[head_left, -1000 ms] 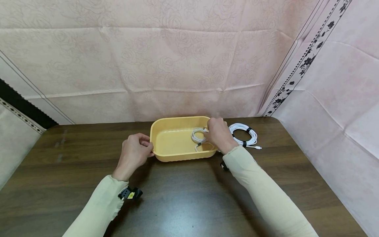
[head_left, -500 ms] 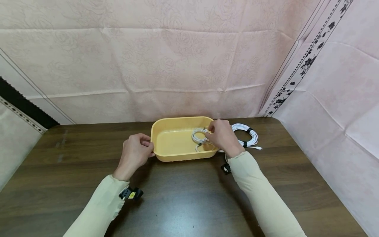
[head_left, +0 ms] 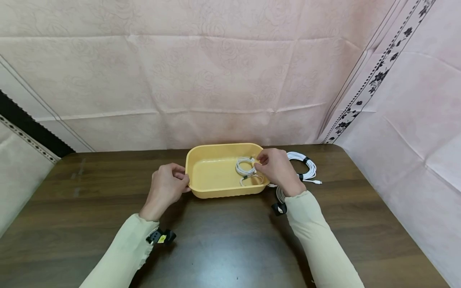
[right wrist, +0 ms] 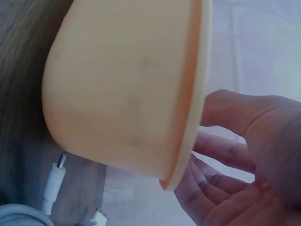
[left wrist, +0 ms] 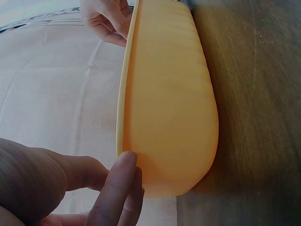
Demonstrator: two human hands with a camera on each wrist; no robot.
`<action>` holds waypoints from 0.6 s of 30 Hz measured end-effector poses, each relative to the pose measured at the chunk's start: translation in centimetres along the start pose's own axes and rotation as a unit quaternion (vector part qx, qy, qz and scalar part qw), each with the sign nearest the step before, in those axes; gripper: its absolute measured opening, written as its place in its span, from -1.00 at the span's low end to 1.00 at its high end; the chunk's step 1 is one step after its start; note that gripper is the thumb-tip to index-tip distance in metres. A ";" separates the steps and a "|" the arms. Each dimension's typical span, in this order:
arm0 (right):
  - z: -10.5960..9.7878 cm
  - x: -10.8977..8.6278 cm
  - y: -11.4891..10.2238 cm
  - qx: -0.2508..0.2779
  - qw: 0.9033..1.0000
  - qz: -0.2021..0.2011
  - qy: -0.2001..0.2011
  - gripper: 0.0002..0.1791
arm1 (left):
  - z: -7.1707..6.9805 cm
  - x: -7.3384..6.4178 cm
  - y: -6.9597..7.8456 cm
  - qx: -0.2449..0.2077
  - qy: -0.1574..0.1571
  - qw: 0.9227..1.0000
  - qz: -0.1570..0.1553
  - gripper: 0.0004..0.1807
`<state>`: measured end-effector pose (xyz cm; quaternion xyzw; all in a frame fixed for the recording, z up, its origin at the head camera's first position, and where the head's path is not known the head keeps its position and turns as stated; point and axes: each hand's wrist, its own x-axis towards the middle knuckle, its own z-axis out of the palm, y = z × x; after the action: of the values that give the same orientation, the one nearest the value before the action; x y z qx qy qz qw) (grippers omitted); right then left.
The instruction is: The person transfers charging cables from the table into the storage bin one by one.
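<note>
A yellow plastic tray (head_left: pixel 212 176) stands near the table's back edge. My left hand (head_left: pixel 167 185) pinches its left end, with fingertips against the outer wall in the left wrist view. Over the tray's right end is my right hand (head_left: pixel 275 166), its fingers loosely bent and apart. In the right wrist view, the rim hides its fingertips, and I see nothing held. Inside the tray, at its right side, lies a coiled white cable (head_left: pixel 242 170) with a thinner loop beside it. Right of that hand, a larger white cable coil (head_left: pixel 310 170) with black ties lies on the table.
Another light cable coil (head_left: pixel 280 195) lies partly under the right wrist, near the tray's front right corner; a metal plug (right wrist: pixel 55 183) shows there. Patterned cloth (head_left: pixel 216 80) hangs right behind the brown wooden table (head_left: pixel 216 240) and along its right side.
My right hand has drawn back to the right, from over the cables toward the tray's right rim. The cables inside keep their place in the tray. The left hand stays put.
</note>
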<state>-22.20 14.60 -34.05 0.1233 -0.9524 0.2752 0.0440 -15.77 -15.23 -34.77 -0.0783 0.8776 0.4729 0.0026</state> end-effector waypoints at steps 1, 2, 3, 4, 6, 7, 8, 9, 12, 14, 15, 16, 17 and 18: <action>0.0 0.0 0.0 0.001 1.000 -0.001 0.000 -0.82 | 0.0 0.0 0.0 0.000 0.000 1.000 0.000 -0.67; -0.1 -0.1 0.0 0.002 1.000 -0.002 -0.002 -0.81 | 0.0 -0.1 0.0 -0.001 0.000 1.000 0.002 -0.67; -0.1 -0.2 0.0 0.002 1.000 -0.004 -0.002 -0.81 | 0.0 -0.1 0.0 -0.003 -0.001 1.000 0.003 -0.66; -0.1 -0.2 0.0 0.003 1.000 -0.007 -0.003 -0.81 | -0.1 -0.1 0.0 -0.004 -0.002 1.000 0.004 -0.66; -0.1 -0.1 0.0 0.008 1.000 -0.012 -0.004 -0.81 | -0.2 -0.2 0.0 -0.006 -0.002 1.000 0.004 -0.66; -0.1 -0.1 0.0 0.011 1.000 -0.013 -0.006 -0.80 | -0.2 -0.2 0.0 -0.007 -0.003 1.000 0.004 -0.66; -0.1 -0.1 0.1 0.014 1.000 -0.013 -0.008 -0.79 | -0.3 -0.3 0.0 -0.008 -0.005 1.000 0.004 -0.66; -0.1 -0.1 0.1 0.017 1.000 -0.014 -0.011 -0.79 | -0.3 -0.3 0.0 -0.009 -0.006 1.000 0.003 -0.66; -0.2 -0.2 0.3 0.022 1.000 -0.015 -0.013 -0.77 | -0.3 -0.3 0.0 -0.012 -0.010 1.000 0.003 -0.65; -0.3 -0.3 0.4 0.023 0.999 -0.018 -0.013 -0.76 | -0.2 -0.2 0.0 -0.014 -0.013 1.000 0.003 -0.65; -0.4 -0.3 0.5 0.023 0.999 -0.022 -0.011 -0.77 | -0.2 -0.2 0.0 -0.015 -0.013 1.000 0.003 -0.64; -0.4 -0.4 0.5 0.024 0.999 -0.026 -0.009 -0.77 | -0.2 -0.1 0.1 -0.015 -0.013 1.000 0.002 -0.64; -0.4 -0.4 0.5 0.026 0.999 -0.028 -0.009 -0.77 | -0.1 -0.1 0.1 -0.015 -0.013 1.000 0.002 -0.64; -0.4 -0.5 0.5 0.028 0.999 -0.031 -0.008 -0.77 | -0.1 0.0 0.1 -0.015 -0.013 1.000 0.001 -0.64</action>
<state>-21.90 15.38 -34.02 0.1565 -0.9404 0.2992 0.0413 -15.73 -15.27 -34.64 -0.0710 0.8705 0.4868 0.0124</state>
